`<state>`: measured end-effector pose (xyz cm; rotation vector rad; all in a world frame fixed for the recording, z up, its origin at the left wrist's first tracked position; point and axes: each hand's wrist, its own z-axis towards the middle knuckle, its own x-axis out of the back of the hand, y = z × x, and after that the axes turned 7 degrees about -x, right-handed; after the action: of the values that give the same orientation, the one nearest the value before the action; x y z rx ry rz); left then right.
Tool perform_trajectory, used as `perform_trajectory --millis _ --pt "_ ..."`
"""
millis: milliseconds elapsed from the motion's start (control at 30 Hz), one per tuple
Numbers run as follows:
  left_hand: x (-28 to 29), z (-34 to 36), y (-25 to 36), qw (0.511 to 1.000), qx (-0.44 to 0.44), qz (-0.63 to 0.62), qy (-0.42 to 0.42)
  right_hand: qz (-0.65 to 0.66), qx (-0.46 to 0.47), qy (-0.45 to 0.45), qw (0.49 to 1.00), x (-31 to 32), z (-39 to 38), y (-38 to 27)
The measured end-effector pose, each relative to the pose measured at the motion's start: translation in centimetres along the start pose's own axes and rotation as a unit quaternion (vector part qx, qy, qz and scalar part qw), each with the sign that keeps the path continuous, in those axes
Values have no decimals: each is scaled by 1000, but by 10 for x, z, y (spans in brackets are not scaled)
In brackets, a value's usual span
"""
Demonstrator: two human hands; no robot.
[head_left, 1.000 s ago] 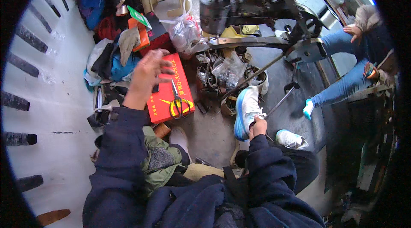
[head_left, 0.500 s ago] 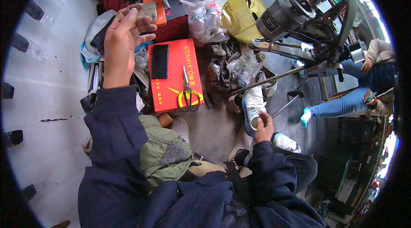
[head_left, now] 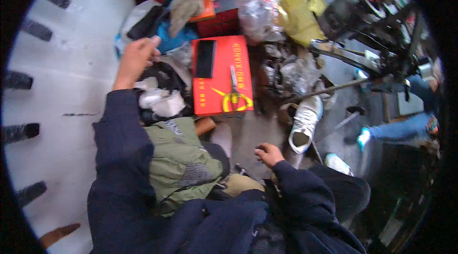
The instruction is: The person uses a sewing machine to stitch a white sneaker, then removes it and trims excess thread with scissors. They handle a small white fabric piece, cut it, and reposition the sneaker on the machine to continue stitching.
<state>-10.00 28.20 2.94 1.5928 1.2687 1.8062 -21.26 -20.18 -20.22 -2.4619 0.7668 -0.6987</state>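
Observation:
My left hand (head_left: 136, 60) is raised at the left over a heap of cloth and bags, with its fingers bent but apart and nothing visible in them. A crumpled beige cloth (head_left: 185, 10) and a blue plastic bag (head_left: 172, 39) lie just beyond it. Low in the middle, my right hand (head_left: 269, 154) hovers above the floor, its fingers curled in; whatever they may hold is hidden. To its right stands a white lace-up sneaker (head_left: 305, 121), apart from the hand. Between my hands lies a red box (head_left: 205, 99) bearing a black phone (head_left: 205, 58) and yellow-handled scissors (head_left: 234, 93).
A dark hand-cranked machine (head_left: 381, 39) stands at the right, its long rod reaching toward the sneaker. Behind the box are a clear plastic bag (head_left: 260, 18) and a yellow bag (head_left: 298, 15). Green cloth (head_left: 179, 158) covers my lap. Another person's jeans-clad leg (head_left: 398, 131) extends from the right.
My right hand has left the sneaker and moved left toward my lap. My left hand has lowered toward the heap, its fingers more bent. The whole view has shifted.

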Motion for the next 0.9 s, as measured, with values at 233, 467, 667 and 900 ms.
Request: perform_trajectory --millis 233,467,667,900 --pt "-12 -23 -70 968 137 97 -189 137 -20 -79 987 4 -6 -36" --pt "-25 -17 -117 927 91 249 -266 156 18 -43 987 4 -3 -49" --pt "-13 -9 -138 947 162 200 -193 151 157 43 975 -2 9 -78" --pt "0 -16 -125 957 230 134 -111 84 157 66 982 -8 26 -114"
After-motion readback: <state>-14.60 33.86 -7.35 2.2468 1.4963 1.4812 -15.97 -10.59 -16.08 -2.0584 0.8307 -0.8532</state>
